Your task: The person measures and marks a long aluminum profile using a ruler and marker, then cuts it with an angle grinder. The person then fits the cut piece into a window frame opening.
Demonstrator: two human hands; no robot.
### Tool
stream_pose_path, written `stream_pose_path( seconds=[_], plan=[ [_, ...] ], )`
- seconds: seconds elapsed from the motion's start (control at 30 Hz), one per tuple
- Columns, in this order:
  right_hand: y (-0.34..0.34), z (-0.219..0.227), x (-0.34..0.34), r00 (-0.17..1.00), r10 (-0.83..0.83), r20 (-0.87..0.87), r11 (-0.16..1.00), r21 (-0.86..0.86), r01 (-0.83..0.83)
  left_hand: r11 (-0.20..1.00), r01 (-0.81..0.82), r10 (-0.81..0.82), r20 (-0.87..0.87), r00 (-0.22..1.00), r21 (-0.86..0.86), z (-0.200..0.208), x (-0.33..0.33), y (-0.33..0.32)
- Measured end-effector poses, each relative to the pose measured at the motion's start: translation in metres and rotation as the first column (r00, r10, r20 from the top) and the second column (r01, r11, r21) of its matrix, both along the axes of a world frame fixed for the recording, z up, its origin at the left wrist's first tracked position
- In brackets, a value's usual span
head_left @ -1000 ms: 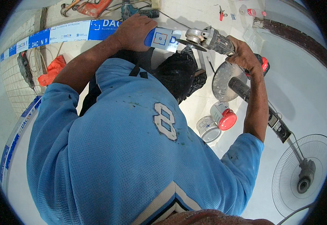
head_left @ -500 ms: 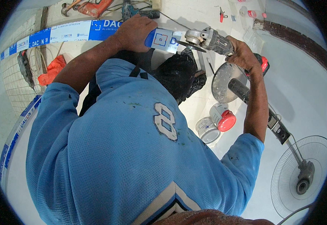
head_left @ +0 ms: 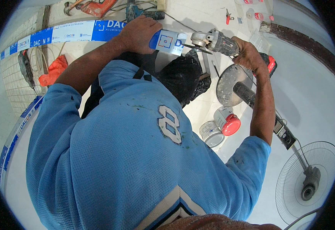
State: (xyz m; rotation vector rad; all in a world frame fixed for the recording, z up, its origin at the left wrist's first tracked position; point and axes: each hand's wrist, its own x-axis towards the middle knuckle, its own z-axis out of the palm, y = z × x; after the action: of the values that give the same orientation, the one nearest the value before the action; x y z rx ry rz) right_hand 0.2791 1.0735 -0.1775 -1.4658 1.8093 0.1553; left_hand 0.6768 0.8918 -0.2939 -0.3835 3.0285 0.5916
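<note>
A long aluminium profile (head_left: 73,32) wrapped in blue and white film runs across the far side, its right end over my knee. Near that end my left hand (head_left: 141,35) is wrapped over it. My right hand (head_left: 247,55) grips the body of a cordless angle grinder (head_left: 222,42) with a red and black battery at its back. The grinder's disc lies at the profile's right end; I cannot tell whether it touches. My dark trouser leg (head_left: 179,73) is under the profile's end.
A pedestal fan (head_left: 309,180) lies at the right, its round base (head_left: 231,86) near my right forearm. Two paint tubs (head_left: 212,134) stand by my right side. At the far side are a hammer (head_left: 68,7), an orange power tool (head_left: 97,7) and a teal drill (head_left: 135,11). An orange cloth (head_left: 54,71) lies left.
Almost nothing differs. The view has shifted very slightly; both hands, the profile and the grinder keep the same places relative to each other.
</note>
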Motion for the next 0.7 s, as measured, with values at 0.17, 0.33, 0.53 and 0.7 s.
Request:
stream_pose_path(
  seconds=[0.17, 0.33, 0.53, 0.7],
  plan=[
    [0.0007, -0.0047, -0.0040, 1.000, -0.002, 0.007, 1.000, -0.003, 0.002, 1.000, 0.014, -0.014, -0.014, 1.000, 0.008, -0.0043, 0.0007, -0.0027],
    [-0.0012, -0.0012, 0.0012, 1.000, 0.003, 0.021, 0.999, -0.050, -0.002, 1.000, 0.010, -0.010, -0.040, 0.999, 0.007, -0.0048, 0.0005, -0.0021],
    [-0.0038, -0.0040, 0.0050, 0.997, -0.044, 0.055, 0.999, -0.017, 0.045, 1.000, 0.013, -0.013, -0.062, 0.998, 0.005, -0.0029, -0.0008, -0.0016],
    [-0.0042, -0.0078, 0.0017, 0.999, -0.018, 0.047, 1.000, -0.010, 0.019, 1.000, 0.014, -0.014, -0.057, 0.998, -0.002, -0.0010, -0.0011, -0.0012]
  ],
)
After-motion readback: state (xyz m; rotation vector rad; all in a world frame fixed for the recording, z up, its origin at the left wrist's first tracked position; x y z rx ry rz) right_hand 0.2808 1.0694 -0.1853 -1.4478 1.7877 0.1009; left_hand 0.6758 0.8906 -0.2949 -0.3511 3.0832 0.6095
